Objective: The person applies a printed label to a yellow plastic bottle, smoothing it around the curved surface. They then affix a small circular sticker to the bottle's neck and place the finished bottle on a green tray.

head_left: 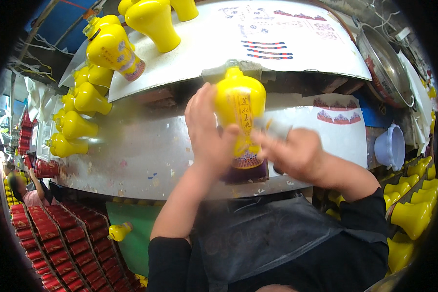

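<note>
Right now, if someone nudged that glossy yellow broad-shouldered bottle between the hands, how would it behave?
The glossy yellow broad-shouldered bottle would probably be slippery, given its shiny surface. Its rounded body might roll if laid sideways. It seems stiff: its outline shows no dent beside the left hand.

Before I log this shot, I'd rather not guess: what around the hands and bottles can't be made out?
All in the head view:
- The pale thing by the right hand: too blurred to identify.
- Part of the yellow bottle's left side: hidden by the left hand; its back faces away.
- The rearmost yellow bottle: top cut off by the upper edge.
- The co-worker's hand: too small.
</note>
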`<move>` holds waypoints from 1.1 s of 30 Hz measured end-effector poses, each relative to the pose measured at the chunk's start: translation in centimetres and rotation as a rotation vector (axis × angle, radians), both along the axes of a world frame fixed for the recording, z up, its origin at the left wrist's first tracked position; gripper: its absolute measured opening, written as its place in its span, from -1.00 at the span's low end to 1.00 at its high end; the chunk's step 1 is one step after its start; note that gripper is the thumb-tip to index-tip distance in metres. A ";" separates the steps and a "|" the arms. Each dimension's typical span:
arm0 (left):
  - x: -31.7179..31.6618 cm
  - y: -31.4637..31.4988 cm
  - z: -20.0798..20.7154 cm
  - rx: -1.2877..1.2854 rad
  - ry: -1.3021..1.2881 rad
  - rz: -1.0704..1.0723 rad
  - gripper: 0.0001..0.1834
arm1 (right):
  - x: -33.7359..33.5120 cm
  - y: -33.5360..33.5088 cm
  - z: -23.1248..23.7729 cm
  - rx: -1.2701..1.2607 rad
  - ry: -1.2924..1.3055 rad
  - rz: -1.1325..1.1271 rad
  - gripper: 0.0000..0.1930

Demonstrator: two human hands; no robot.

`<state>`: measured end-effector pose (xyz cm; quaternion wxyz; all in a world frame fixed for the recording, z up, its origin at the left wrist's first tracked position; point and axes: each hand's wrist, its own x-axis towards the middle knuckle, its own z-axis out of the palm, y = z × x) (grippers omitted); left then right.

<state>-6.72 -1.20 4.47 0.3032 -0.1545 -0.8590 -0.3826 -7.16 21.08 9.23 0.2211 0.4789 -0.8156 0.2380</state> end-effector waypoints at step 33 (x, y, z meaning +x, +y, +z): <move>2.4 -0.1 -4.8 0.495 -0.509 -0.214 -0.04 | -1.6 -0.4 -4.1 -0.230 -0.962 -0.242 -0.01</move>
